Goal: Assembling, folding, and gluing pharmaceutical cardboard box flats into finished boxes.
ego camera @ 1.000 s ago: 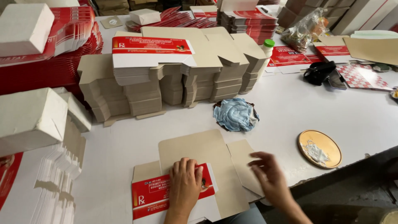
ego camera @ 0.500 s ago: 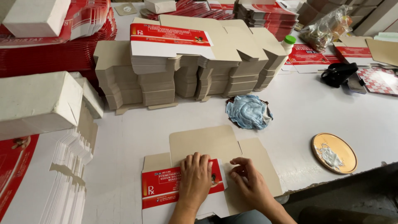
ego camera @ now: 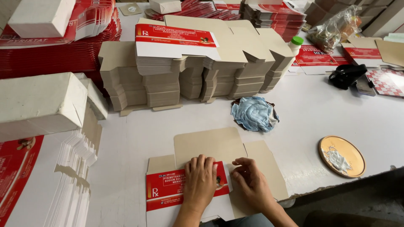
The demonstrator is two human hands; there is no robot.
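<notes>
Under my hands lies a flat, unfolded carton blank (ego camera: 219, 168) at the lower centre of the frame, on the white table. Its inner side is plain brown cardboard; one panel is folded over to show a red band with white print above a white strip. A broad brown flap points up-frame, another spreads to the right toward the table edge.

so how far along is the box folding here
Done: folded white boxes sit at the left. In hand: one flat carton blank lies on the table, the left hand pressing its red panel flat, the right hand at a brown flap. Left: by the look of it, most of the job, as a tall stack of flat blanks waits behind.
</notes>
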